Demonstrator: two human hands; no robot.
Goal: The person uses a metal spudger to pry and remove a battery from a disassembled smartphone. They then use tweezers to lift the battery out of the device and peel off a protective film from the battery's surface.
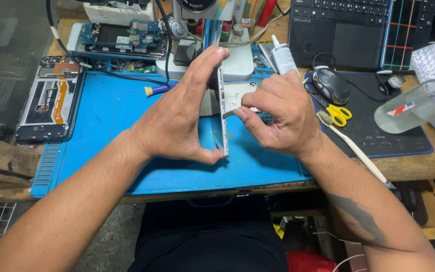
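Note:
My left hand (179, 116) grips a thin phone body (223, 118) held on edge above the blue work mat (122, 111), fingers at its top end and thumb at its bottom end. My right hand (278, 116) presses from the right side, thumb and fingers pinching a pale back panel (237, 94) that stands slightly apart from the phone body. The phone's face is turned sideways and mostly hidden by both hands.
An opened phone frame (49, 103) lies at the mat's left edge, and a circuit board (122, 35) at the back left. A microscope base (237, 60), a glue bottle (283, 55), a mouse (332, 85), yellow scissors (339, 113), a toothbrush (351, 143), a clear bottle (419, 103) and a laptop (348, 30) stand around.

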